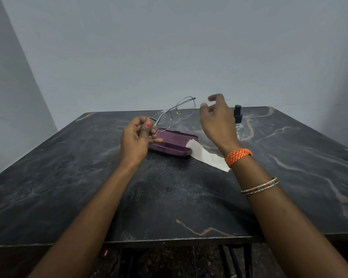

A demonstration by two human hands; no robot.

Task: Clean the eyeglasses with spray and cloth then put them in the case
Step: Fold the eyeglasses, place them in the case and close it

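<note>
My left hand [136, 137] pinches one end of thin metal-framed eyeglasses [176, 113] and holds them up above the table, lenses slanting up to the right. Below them lies an open purple case [173, 144], its lid tilted back. A white cloth [206, 155] lies flat against the case's right end. My right hand [217, 115] hovers with fingers spread and empty, just right of the glasses. Behind that hand stands a clear spray bottle [238, 121] with a black cap, partly hidden by my wrist.
The dark marble-patterned table [169, 197] reaches to a grey wall at the back. Its front edge runs across the bottom of the view, with dark metal legs beneath it. An orange band and bangles sit on my right wrist.
</note>
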